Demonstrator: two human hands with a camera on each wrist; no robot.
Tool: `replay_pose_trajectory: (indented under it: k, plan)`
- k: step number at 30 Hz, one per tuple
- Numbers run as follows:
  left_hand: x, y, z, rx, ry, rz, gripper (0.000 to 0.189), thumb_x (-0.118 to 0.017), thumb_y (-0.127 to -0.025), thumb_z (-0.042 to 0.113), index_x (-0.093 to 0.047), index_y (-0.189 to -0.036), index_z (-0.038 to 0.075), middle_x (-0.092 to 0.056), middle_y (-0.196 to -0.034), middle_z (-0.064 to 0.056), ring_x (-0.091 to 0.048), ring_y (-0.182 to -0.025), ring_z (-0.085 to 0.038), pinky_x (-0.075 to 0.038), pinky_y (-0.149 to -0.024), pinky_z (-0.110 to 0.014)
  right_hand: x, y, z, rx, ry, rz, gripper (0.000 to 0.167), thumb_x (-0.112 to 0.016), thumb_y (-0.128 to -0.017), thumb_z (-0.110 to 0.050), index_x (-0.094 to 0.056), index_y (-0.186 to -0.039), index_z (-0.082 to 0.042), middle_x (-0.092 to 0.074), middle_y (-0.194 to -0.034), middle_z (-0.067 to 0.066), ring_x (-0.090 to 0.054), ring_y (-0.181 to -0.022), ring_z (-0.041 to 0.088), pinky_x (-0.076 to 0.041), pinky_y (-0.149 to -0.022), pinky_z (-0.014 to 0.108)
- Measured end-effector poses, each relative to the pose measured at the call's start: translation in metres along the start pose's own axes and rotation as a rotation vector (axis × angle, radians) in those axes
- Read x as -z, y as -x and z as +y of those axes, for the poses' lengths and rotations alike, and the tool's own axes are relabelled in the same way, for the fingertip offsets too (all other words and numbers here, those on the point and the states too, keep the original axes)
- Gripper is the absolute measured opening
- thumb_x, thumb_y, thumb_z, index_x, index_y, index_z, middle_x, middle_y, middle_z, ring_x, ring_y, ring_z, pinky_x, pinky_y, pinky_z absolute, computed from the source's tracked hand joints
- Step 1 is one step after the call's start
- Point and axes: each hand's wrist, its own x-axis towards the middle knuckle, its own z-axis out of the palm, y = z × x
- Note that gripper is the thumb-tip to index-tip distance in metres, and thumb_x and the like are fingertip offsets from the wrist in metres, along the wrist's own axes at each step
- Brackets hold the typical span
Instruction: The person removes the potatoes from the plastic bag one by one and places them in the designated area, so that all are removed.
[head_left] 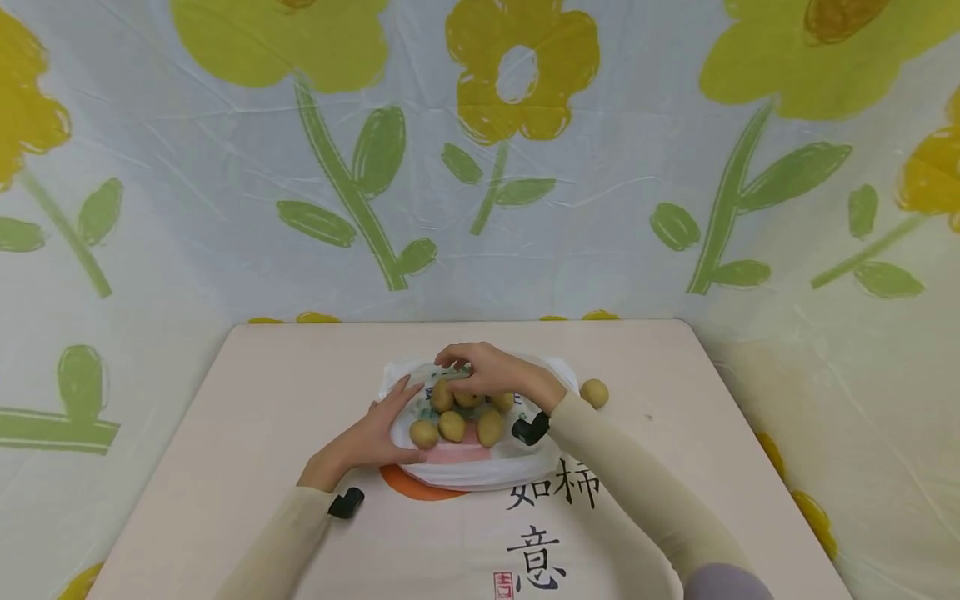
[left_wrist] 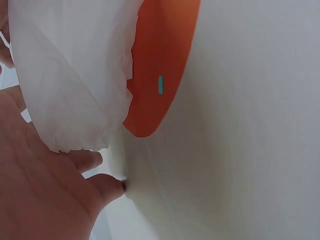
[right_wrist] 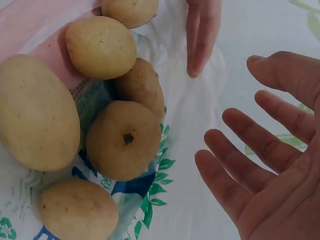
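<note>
Several pale brown potatoes lie on a flattened white plastic bag printed with green leaves and blue marks. My left hand rests at the bag's left edge, thumb and fingers spread apart; the left wrist view shows the bag's crumpled edge overlapping that hand. Over the far side of the potatoes hovers my right hand, its fingers loosely bent. In the right wrist view this palm holds nothing, and its fingers stand apart beside a round potato with a dark spot. A large oval potato lies farther from it.
One loose potato sits on the table to the right of the bag. The pale table cover bears an orange shape and black characters. Flower-printed curtains stand behind and on both sides.
</note>
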Motion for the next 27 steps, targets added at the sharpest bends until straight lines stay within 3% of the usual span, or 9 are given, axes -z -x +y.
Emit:
replay_pose_trajectory:
  k: [7, 14, 20, 27]
  plan:
    - [0.0, 0.001, 0.002, 0.005, 0.013, 0.013, 0.12, -0.086, -0.076, 0.053, -0.016, -0.167, 0.019, -0.003, -0.174, -0.016, -0.016, -0.157, -0.042, -0.004, -0.114, -0.082, -0.013, -0.005, 0.01, 0.001, -0.056, 0.028, 0.046, -0.068, -0.098, -0.014, -0.057, -0.14, 0.003, -0.062, -0.139, 0.022, -0.059, -0.13, 0.039, -0.052, -0.105, 0.05]
    - [-0.002, 0.002, 0.0, -0.011, 0.016, 0.03, 0.124, -0.087, -0.075, 0.053, -0.014, -0.167, 0.015, -0.003, -0.173, -0.021, -0.016, -0.157, -0.045, -0.005, -0.112, -0.084, -0.03, -0.008, 0.022, 0.06, 0.01, 0.133, 0.051, -0.074, -0.094, -0.018, -0.059, -0.139, 0.002, -0.064, -0.139, 0.017, -0.061, -0.13, 0.034, -0.049, -0.11, 0.047]
    - [-0.002, 0.003, -0.001, -0.017, 0.016, 0.029, 0.125, -0.088, -0.074, 0.054, -0.012, -0.167, 0.017, -0.002, -0.173, -0.02, -0.015, -0.157, -0.043, -0.004, -0.114, -0.082, -0.04, -0.008, 0.026, 0.001, 0.033, 0.131, 0.057, -0.075, -0.094, -0.02, -0.056, -0.144, -0.002, -0.062, -0.143, 0.016, -0.058, -0.134, 0.03, -0.047, -0.112, 0.046]
    - [-0.003, 0.005, -0.002, -0.012, 0.013, 0.017, 0.125, -0.088, -0.076, 0.053, -0.009, -0.167, 0.022, 0.002, -0.174, -0.015, -0.012, -0.158, -0.04, -0.004, -0.116, -0.08, -0.047, -0.009, 0.031, -0.044, 0.127, 0.147, 0.053, -0.075, -0.094, -0.022, -0.06, -0.14, 0.0, -0.063, -0.141, 0.012, -0.057, -0.134, 0.028, -0.046, -0.114, 0.042]
